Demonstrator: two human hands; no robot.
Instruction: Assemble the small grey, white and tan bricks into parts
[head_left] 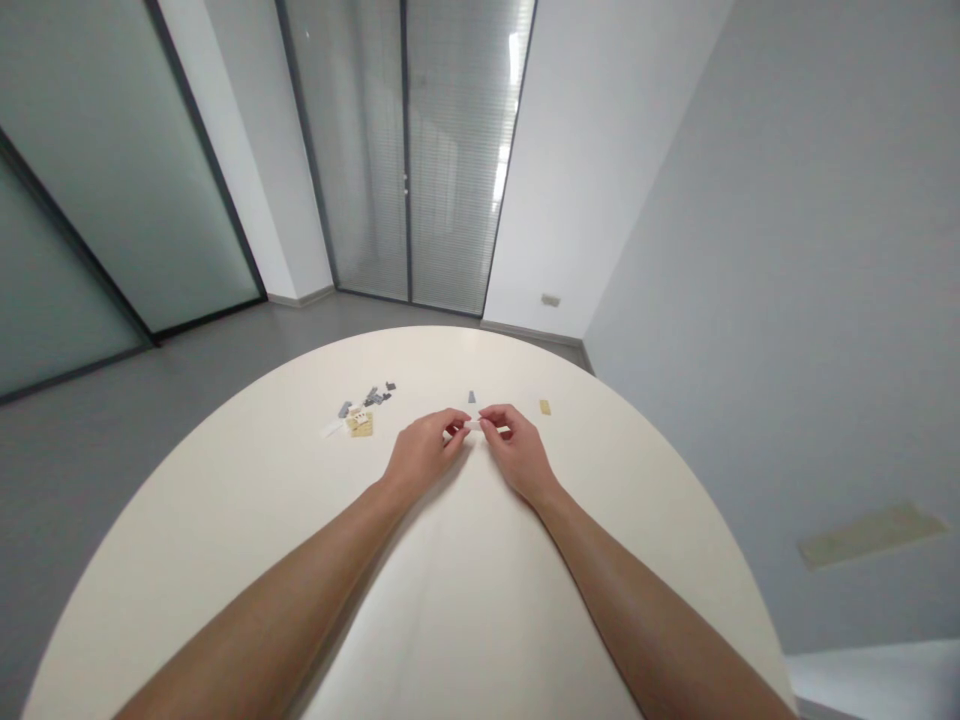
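Between my two hands, over the middle of the table, is a small white piece (472,425) that looks like a toy building brick. My left hand (429,446) pinches its left end between thumb and fingers. The right end sits in the pinch of my right hand (516,447). Fingertips cover much of the piece, so its exact shape is hidden. Just beyond the fingertips lies a small grey piece (472,397). Right of my right hand, apart from it, a flat tan piece (545,407) rests on the table.
A round white table (247,520) carries everything. Left of my hands is a loose group of several grey pieces (373,397), with a tan plate (362,427) and white pieces (334,430) nearer me. A wall (787,300) stands close on the right; glass panels (450,150) are behind.
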